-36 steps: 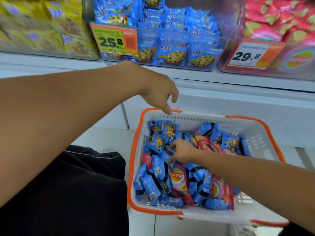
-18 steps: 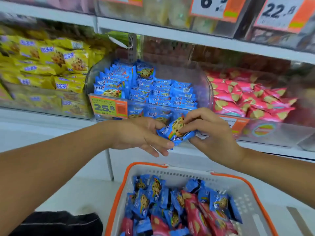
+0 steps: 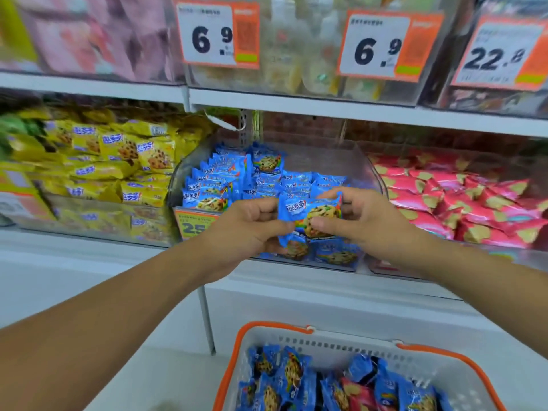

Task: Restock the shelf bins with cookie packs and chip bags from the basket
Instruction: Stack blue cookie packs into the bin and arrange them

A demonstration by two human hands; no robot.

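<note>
Raised since before: both hands [image 3: 308, 223] with blue cookie pack [image 3: 311, 216], against white shelf [image 3: 296, 109].

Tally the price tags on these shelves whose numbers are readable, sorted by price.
6.9 tags: 2
22.8 tag: 1
Tag starting 25, partly covered: 1
Total: 4

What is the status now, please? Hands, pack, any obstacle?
Both hands, left and right, hold blue cookie pack. Pack before blue bin. No obstacle visible.
</note>
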